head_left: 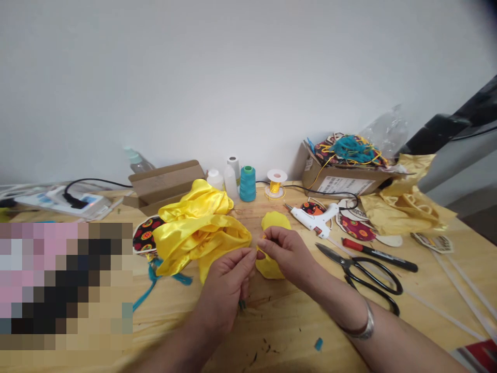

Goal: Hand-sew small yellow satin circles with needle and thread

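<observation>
My left hand [229, 280] and my right hand [289, 254] meet over the middle of the table, thumbs and forefingers pinched close together. What they pinch is too small to make out. Under and behind my right hand lies a flat yellow rounded piece [276, 220], partly covered by the fingers. Bunched shiny yellow satin fabric [202, 233] lies just beyond my left hand. A dark teal wisp [243, 304] shows below the left fingers. Beside the satin is a dark flower-patterned piece [147, 234] with a teal tassel [153, 277].
To the right are a white glue gun [316, 220], black-handled scissors [363, 274] and a red-capped marker [382, 255]. Behind stand a teal thread cone [247, 185], a yellow cord spool [276, 185] and a filled cardboard box [337, 180]. Gold fabric bags [404, 207] lie far right.
</observation>
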### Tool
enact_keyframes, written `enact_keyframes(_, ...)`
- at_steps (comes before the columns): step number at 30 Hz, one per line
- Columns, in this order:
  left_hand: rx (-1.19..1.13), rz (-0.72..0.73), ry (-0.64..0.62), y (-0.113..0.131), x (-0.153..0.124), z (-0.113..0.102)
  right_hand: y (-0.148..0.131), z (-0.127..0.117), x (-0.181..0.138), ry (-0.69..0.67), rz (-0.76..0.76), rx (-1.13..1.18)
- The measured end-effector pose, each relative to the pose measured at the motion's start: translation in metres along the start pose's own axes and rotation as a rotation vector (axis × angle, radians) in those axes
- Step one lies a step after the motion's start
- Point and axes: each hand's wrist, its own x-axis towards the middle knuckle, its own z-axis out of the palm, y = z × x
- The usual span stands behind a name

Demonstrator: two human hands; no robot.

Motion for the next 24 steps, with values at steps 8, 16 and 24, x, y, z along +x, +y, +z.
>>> enact_keyframes(8,-0.083,-0.057,-0.045,0.0015,0.0005,0.0004,-0.0045,-0.0022,0.001,0.018,0.039,0.073)
enact_keyframes(16,-0.076,-0.035,-0.082,-0.0024,0.0012,-0.0007,-0.0042,-0.0051,0.0013,-0.151,0.06,0.155)
enact_keyframes(24,-0.086,-0.074,-0.123,-0.0007,-0.0031,0.0005,-0.0037,-0.006,0.003,-0.037,-0.021,-0.053)
